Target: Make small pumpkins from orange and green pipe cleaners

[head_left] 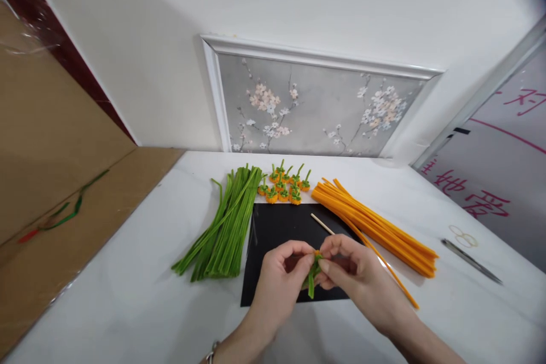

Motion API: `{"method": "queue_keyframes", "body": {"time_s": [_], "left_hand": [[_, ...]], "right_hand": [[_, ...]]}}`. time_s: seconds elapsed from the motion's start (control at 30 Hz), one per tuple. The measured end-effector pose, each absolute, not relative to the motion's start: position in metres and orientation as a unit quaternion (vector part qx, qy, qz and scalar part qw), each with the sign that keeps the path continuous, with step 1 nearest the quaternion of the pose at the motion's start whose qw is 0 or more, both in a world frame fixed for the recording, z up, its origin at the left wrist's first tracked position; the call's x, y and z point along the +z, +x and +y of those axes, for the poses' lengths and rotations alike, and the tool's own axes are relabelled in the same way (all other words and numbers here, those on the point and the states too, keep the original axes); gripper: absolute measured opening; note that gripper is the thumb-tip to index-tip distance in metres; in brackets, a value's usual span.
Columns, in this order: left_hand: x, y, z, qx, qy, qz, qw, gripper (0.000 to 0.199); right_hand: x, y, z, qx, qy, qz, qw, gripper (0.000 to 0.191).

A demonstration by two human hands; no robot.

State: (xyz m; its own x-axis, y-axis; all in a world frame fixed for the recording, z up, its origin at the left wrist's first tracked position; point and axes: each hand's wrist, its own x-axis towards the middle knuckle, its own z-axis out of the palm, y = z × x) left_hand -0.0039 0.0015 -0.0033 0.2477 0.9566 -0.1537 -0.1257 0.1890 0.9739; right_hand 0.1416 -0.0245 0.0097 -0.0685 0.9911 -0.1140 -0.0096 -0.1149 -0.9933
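Note:
Between the fingertips of both hands is a small orange-and-green pipe cleaner pumpkin (312, 282), mostly hidden by the fingers, with a green end hanging down. My left hand (285, 273) pinches it from the left, thumb against forefinger. From the right, my right hand (356, 276) pinches the same piece. Both hands are over a black mat (277, 230). A thin pale wooden stick (323, 224) lies on the mat, its near end hidden behind my right hand.
Green pipe cleaners (228, 227) lie bundled at left, orange pipe cleaners (375, 227) at right. Several small finished pumpkins (284, 185) stand behind the mat. Tweezers (471, 261) and thin rings (463, 236) lie far right on the white table (140, 296). A wall rises behind.

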Motion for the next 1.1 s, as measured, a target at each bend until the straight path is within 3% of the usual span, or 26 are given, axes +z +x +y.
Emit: {"method": "queue_keyframes", "body": {"time_s": [0.13, 0.27, 0.43, 0.77, 1.0, 1.1], "left_hand": [[0.0, -0.004, 0.001, 0.427, 0.437, 0.437, 0.66, 0.023], [0.001, -0.004, 0.001, 0.42, 0.417, 0.436, 0.678, 0.025], [-0.001, -0.005, 0.001, 0.397, 0.389, 0.434, 0.709, 0.031], [-0.003, -0.008, 0.004, 0.369, 0.398, 0.414, 0.731, 0.039], [0.001, -0.014, 0.007, 0.336, 0.385, 0.397, 0.763, 0.036], [0.007, -0.015, 0.004, 0.327, 0.361, 0.381, 0.786, 0.037]], "right_hand": [[0.009, 0.144, -0.022, 0.555, -0.517, -0.469, 0.452, 0.025], [0.003, 0.15, -0.022, 0.404, -0.568, -0.591, 0.406, 0.011], [0.008, 0.155, -0.022, 0.253, -0.563, -0.701, 0.357, 0.014], [0.017, 0.155, -0.019, 0.235, -0.547, -0.747, 0.296, 0.016], [0.02, 0.171, -0.01, 0.069, -0.305, -0.913, 0.263, 0.03], [0.017, 0.172, -0.009, 0.067, -0.308, -0.9, 0.302, 0.028]]}}
